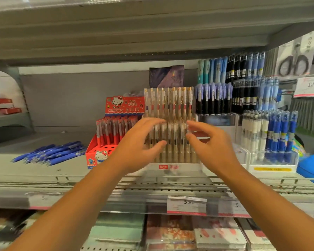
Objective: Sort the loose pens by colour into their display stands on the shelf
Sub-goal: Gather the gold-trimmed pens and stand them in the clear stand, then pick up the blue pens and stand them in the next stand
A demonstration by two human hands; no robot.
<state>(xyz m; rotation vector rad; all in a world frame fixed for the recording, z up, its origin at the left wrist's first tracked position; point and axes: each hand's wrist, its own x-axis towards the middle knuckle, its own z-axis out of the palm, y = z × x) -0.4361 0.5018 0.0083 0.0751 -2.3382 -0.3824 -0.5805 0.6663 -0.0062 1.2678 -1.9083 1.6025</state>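
At the left end of the shelf (43,171), a heap of loose blue pens (49,153) lies flat, well apart from both hands. Just to its right is a red Hello Kitty stand (98,153) with red pens in it and some empty holes at its front. Next comes the left hand (140,144). Then there is a clear stand (170,105) full of see-through pens with gold clips, in the middle of the shelf near its front edge. The right hand (208,142) is on the other side of that clear stand. Both hands have bent fingers and thumbs that face each other, with a row of those pens between them. It is blurry there, so I cannot tell if they hold pens or only touch them. At the right end is a stand of white and blue pens (272,138).

The blue pens look light, hard and smooth, so they may roll or slip. I think it is best to pick up a few at a time, round their middles.
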